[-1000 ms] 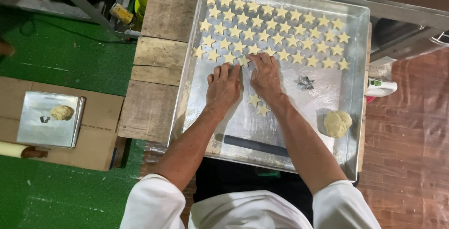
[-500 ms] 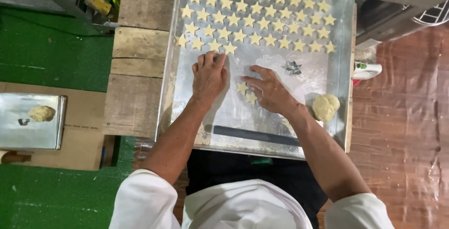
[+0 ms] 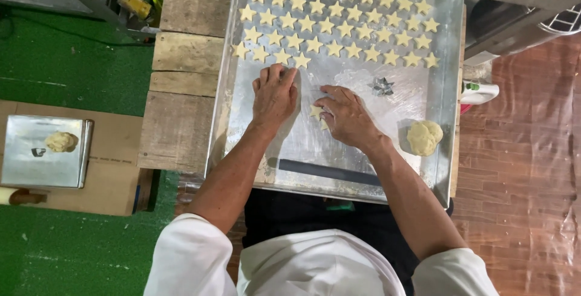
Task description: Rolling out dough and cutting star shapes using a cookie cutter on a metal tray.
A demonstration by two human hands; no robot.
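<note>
Right hand [image 3: 348, 117] pinches a star-shaped dough piece [image 3: 316, 111], left hand [image 3: 275, 93] flat and empty on the tray [image 3: 363, 169]; dough judged soft, light, easily deformed—lift by edges.

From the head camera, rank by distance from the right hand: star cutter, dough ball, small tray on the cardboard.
From the right hand:
1. Star cutter, just beyond it on the big tray.
2. Dough ball, at the tray's right edge.
3. Small tray, far left.

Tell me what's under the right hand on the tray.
A star-shaped dough piece peeks out beside the right hand, lying on the metal tray. Anything else beneath the palm is hidden.
</note>
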